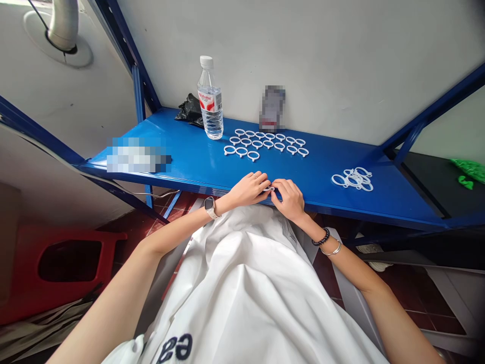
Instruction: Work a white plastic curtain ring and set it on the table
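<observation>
Both hands pinch one small white plastic ring [270,189] at the front lip of a glossy blue metal shelf [189,162]

Left hand [248,189] and right hand [290,198] meet fingertip to fingertip, pressed on the ring between them. At 12 o'clock lie neat rows of rings [265,144], round with small tabs; at 2 o'clock a loose pile of rings [353,179]; at 11 o'clock a clear ribbed water bottle [210,98] beside a crumpled black bag [189,111]

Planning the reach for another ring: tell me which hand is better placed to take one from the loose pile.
Right, probably. The loose pile lies on the shelf to the right of both hands, nearer the right hand. The left hand would have to cross over. Both currently pinch one ring between them.
</observation>
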Action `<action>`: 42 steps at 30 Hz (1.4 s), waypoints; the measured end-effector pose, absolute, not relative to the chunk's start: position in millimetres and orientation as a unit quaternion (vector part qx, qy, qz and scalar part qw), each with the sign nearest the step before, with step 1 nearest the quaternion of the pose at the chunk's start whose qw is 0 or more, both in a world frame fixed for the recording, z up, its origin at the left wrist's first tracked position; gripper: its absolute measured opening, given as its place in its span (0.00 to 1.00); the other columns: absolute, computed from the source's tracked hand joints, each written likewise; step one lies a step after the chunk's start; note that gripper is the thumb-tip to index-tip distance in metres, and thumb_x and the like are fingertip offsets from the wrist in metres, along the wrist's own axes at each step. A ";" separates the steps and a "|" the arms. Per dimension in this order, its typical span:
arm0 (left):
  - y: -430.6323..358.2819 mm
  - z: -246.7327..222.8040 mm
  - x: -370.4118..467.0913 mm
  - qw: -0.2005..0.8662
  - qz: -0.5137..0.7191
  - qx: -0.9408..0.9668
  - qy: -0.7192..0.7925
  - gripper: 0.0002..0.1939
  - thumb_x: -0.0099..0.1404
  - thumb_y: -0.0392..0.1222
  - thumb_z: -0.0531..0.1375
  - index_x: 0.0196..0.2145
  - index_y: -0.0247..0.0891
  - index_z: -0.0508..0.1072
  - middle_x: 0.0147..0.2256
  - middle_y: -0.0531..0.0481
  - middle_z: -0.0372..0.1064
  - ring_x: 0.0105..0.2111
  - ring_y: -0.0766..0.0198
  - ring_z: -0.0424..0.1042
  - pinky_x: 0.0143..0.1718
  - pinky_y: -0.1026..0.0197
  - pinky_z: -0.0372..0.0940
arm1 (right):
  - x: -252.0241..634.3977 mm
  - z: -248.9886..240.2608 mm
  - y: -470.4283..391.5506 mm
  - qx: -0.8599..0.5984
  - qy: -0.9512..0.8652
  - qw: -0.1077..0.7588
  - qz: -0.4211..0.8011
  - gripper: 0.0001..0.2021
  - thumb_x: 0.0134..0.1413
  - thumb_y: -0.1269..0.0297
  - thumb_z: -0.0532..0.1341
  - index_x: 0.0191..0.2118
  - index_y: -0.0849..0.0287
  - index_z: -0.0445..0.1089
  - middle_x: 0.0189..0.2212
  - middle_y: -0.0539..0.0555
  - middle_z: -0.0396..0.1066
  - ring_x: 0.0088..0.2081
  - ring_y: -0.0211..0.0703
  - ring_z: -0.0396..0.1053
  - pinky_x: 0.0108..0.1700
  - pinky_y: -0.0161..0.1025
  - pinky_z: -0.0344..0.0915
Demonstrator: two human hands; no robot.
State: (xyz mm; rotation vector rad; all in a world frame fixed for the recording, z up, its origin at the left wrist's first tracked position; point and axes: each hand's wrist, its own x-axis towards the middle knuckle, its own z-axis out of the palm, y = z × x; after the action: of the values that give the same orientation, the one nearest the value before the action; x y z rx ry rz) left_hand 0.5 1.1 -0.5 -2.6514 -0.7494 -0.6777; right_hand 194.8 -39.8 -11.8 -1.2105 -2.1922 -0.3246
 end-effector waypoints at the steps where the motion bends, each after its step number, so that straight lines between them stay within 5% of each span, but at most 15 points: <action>1: 1.0 -0.6 0.6 0.152 -0.236 -0.924 -0.261 0.16 0.77 0.46 0.47 0.39 0.35 0.69 0.36 0.44 0.66 0.35 0.58 0.65 0.35 0.57 0.56 | 194.7 -12.2 -39.7 -0.455 -0.827 0.303 -0.128 0.09 0.65 0.65 0.53 0.41 0.54 0.70 0.43 0.56 0.75 0.42 0.49 0.69 0.41 0.45 0.63; 29: -1.6 2.8 0.2 0.121 -0.229 -0.926 -0.275 0.16 0.77 0.45 0.45 0.48 0.34 0.67 0.39 0.43 0.68 0.37 0.57 0.67 0.37 0.57 0.58 | 199.3 -0.1 -37.8 -0.479 -0.799 0.360 0.047 0.07 0.66 0.62 0.54 0.38 0.53 0.68 0.37 0.52 0.75 0.38 0.46 0.70 0.41 0.43 0.67; 42: -3.0 6.0 -0.7 0.107 -0.229 -0.929 -0.271 0.19 0.78 0.48 0.42 0.40 0.35 0.68 0.36 0.44 0.67 0.35 0.57 0.66 0.37 0.56 0.58 | 199.8 -0.5 -36.6 -0.481 -0.793 0.369 0.061 0.08 0.66 0.60 0.54 0.38 0.52 0.69 0.36 0.52 0.75 0.38 0.46 0.70 0.40 0.42 0.67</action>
State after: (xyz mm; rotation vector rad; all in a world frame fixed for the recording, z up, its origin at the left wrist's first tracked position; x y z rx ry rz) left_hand -0.7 -3.0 6.0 -2.7347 -0.7979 -0.6734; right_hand 199.8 -36.6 -0.5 -1.2350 -2.0353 0.1558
